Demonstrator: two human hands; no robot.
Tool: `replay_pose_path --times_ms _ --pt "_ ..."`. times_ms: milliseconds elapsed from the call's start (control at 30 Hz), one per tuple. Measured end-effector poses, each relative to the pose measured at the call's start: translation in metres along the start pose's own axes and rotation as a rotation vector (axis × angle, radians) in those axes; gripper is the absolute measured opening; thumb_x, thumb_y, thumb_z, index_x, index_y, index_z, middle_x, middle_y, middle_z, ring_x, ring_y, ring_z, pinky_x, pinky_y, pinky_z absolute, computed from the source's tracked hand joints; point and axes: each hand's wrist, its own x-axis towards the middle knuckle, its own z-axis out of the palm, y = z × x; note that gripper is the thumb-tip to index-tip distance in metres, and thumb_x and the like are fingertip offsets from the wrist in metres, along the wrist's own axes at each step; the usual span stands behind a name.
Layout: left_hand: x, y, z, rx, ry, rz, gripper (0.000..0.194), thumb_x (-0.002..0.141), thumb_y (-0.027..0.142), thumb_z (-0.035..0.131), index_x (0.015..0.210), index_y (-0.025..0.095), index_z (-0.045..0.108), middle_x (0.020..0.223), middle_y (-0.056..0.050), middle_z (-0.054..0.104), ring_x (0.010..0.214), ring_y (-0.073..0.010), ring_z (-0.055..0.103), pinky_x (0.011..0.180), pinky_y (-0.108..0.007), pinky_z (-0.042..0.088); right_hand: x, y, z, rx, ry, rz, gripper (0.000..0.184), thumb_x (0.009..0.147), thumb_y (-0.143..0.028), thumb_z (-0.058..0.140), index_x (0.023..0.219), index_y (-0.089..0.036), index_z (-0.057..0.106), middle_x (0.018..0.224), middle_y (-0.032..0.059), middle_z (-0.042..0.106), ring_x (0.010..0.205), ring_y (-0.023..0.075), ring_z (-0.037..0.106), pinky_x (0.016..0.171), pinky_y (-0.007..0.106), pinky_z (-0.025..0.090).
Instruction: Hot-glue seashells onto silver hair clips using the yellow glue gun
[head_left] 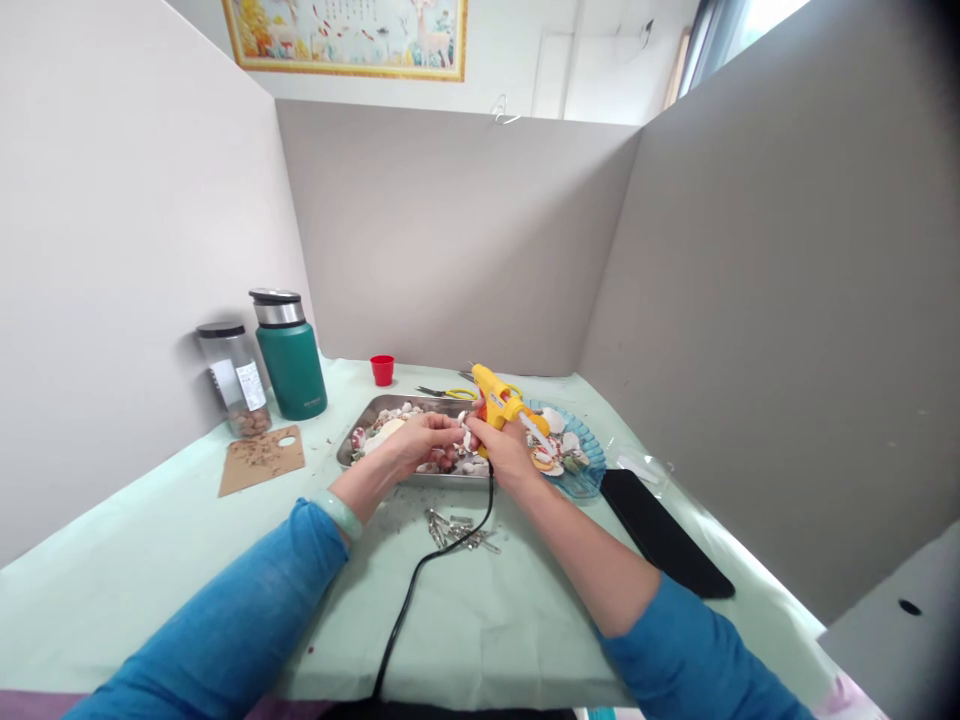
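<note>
My right hand is wrapped round a yellow hot glue gun, which has a white glue stick poking out of its back and a black cord running down to the table's front edge. Close beside it, my left hand pinches a small white shell; its exact shape is partly covered by the fingers. Both hands are over a metal tray full of shells. To the right, a blue clear plate bears more shells, partly hidden by the right hand and the gun.
Several metal clips lie in front of the tray. Behind it are yellow-handled scissors and a red cup. A green bottle, a clear jar and a brown board stand left; a black pad lies right.
</note>
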Motion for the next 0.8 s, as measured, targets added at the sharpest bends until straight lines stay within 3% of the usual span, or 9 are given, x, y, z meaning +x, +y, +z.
replay_pose_path --times_ms 567,800 --pt "0.0001 -0.0037 0.0023 0.008 -0.003 0.108 0.029 0.065 0.031 0.079 0.079 0.014 0.06 0.069 0.0 0.059 0.055 -0.0083 0.054 0.055 -0.024 0.048 -0.0021 -0.005 0.0012 0.053 0.045 0.001 0.028 0.065 -0.025 0.065 0.089 -0.019 0.053 0.063 -0.0067 0.053 0.044 0.0068 0.046 0.045 0.021 0.038" --pt "-0.0009 -0.0015 0.0029 -0.007 -0.03 0.106 0.037 0.066 0.029 0.08 0.093 0.015 0.061 0.077 -0.002 0.062 0.056 -0.008 0.055 0.054 -0.023 0.047 -0.002 -0.0059 0.0007 0.064 0.018 -0.009 0.026 0.065 -0.025 0.064 0.088 -0.019 0.053 0.061 -0.0069 0.053 0.044 0.0067 0.046 0.045 0.021 0.039"
